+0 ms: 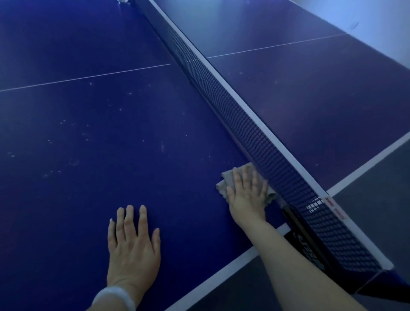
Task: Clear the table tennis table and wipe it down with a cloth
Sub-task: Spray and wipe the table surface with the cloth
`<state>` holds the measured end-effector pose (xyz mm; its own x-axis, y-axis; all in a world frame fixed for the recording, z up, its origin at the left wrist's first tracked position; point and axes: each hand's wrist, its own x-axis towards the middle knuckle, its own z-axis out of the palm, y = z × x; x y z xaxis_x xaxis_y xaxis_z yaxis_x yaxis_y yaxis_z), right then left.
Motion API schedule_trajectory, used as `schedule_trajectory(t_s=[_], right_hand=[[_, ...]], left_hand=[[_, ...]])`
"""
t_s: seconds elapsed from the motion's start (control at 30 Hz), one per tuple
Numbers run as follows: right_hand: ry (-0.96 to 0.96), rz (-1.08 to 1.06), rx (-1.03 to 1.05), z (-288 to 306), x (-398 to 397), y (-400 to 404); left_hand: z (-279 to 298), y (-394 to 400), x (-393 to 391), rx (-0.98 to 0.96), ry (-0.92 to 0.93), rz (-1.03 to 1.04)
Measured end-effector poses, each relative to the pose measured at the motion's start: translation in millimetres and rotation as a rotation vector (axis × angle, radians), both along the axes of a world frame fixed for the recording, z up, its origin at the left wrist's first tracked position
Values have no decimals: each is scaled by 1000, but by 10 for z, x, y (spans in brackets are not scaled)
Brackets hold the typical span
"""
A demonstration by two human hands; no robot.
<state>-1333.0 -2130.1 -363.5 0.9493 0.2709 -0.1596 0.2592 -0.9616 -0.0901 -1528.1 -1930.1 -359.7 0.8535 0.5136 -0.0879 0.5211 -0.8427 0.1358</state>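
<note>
The blue table tennis table [93, 137] fills the view, with pale specks scattered over its near half. A grey cloth [228, 177] lies crumpled on the surface close to the net's base. My right hand [247, 193] presses flat on the cloth with straight fingers, right beside the net. My left hand [132, 242] rests flat on the bare table top with its fingers spread, a little to the left of the right hand, near the white side line.
The dark net [248, 124] with its white top band runs diagonally from top centre to bottom right. Its black clamp post [308, 246] grips the table's side edge. Grey floor [377, 199] shows beyond that edge. A small metallic object [124, 1] sits at the far top.
</note>
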Motion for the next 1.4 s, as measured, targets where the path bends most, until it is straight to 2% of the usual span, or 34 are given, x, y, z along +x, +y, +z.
schedule_trajectory(t_s=[0.1, 0.17, 0.23, 0.37, 0.43, 0.53, 0.63, 0.87, 1.1, 1.4], right_hand=[[-32, 303, 10, -8, -265, 99], [-43, 423, 28, -23, -396, 2], [-60, 387, -12, -39, -351, -142], [-24, 53, -13, -28, 60, -157], [-2, -14, 13, -3, 223, 86], [3, 168, 13, 13, 156, 491], [-10, 373, -19, -8, -67, 455], [-17, -31, 24, -34, 129, -346], [53, -257, 76, -27, 131, -274], [53, -221, 24, 16, -592, 55]], left_hand=[[19, -7, 10, 1, -6, 3], [22, -10, 15, 3, 11, 5], [27, -7, 19, 5, 9, 3], [31, -2, 15, 29, 5, 0], [25, -2, 15, 35, 13, 0], [21, -11, 14, 33, 14, 0], [15, -10, 16, 23, 16, 4], [21, -13, 8, 3, -5, -8], [18, -23, 19, -4, 5, 7], [24, -32, 32, -2, 1, 24]])
